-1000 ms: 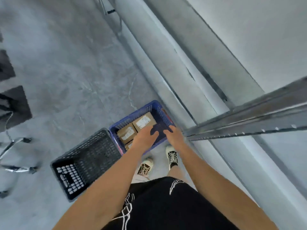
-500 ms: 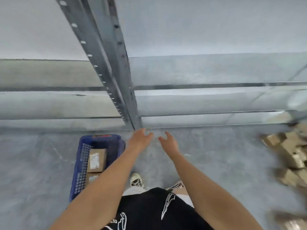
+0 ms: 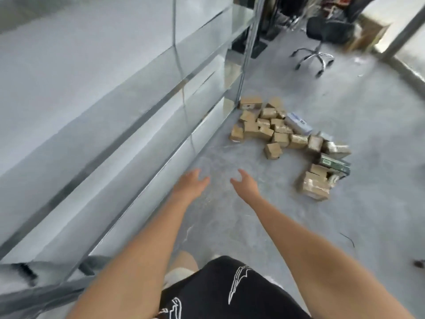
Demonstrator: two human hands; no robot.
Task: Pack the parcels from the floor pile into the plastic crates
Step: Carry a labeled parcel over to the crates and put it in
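A grey concrete floor (image 3: pixel 345 125) filled the view, with a long metal shelving rack (image 3: pixel 119 116) running along its left side. The pile of parcels (image 3: pixel 282 134) lay on the floor at the rack's far corner post, its long axis trailing from that post toward the near right. An office chair (image 3: pixel 319 40) stood well beyond it. Both arms reached forward over bare floor, short of the pile: the left hand (image 3: pixel 190 186) and right hand (image 3: pixel 245 184) each had fingers loosely spread, holding nothing.

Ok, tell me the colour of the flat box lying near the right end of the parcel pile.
Dark green, with a pale label on the flat box; seen in the head view.
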